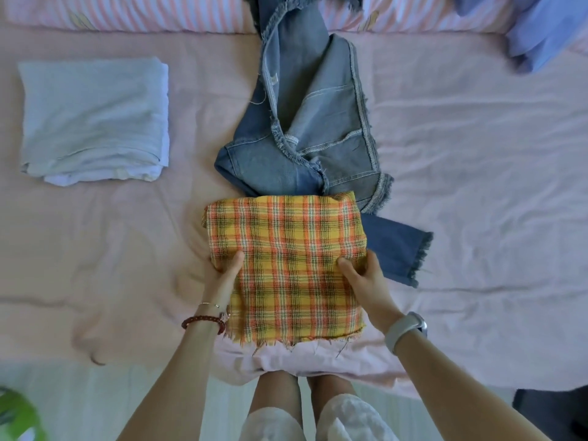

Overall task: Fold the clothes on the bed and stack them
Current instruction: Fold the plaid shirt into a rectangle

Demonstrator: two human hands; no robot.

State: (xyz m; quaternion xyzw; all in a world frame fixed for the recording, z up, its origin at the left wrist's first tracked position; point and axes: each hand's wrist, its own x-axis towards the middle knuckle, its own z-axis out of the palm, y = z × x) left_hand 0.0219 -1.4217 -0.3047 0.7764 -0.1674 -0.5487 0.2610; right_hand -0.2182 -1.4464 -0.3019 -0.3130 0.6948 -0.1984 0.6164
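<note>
Both the left hand (227, 271) and right hand (366, 275) pinch the sides of the folded plaid cloth (286, 249) at the bed's (477, 186) near edge, best lifted level onto the folded pile (94, 119) far left.

folded pile (92, 122) far left on bed (477, 154), denim garment (315, 128) centre — checked cloth (286, 249) overlapping its near end

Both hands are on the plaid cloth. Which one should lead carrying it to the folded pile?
Left hand, probably. It grips the plaid cloth on the side nearer the folded pile; the right hand would have to cross over.
</note>
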